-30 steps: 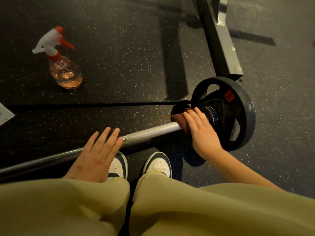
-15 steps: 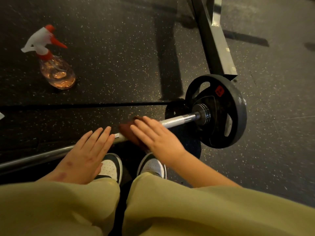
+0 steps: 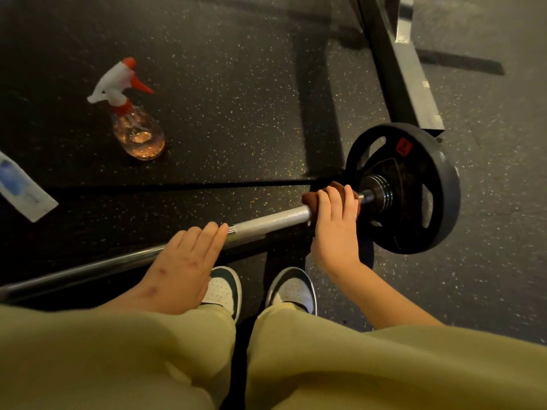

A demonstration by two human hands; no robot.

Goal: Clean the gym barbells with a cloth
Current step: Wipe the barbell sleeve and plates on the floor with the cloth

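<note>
Your right hand (image 3: 334,232) ran the cloth (image 3: 310,199) inward along the bar (image 3: 272,220) to just beside your left hand (image 3: 183,267) half a second ago. It's now back out by the plate (image 3: 414,187). Right fingers (image 3: 344,199) went from lying flat over the cloth to curling over cloth and bar. Left fingers closed up from a spread. View shifted: more of the white packet (image 3: 23,190) shows at left.

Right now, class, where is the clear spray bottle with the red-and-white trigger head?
In the head view, the spray bottle sits upper left on the speckled floor, beyond the steel barbell bar and right of a white-and-blue packet.
</note>
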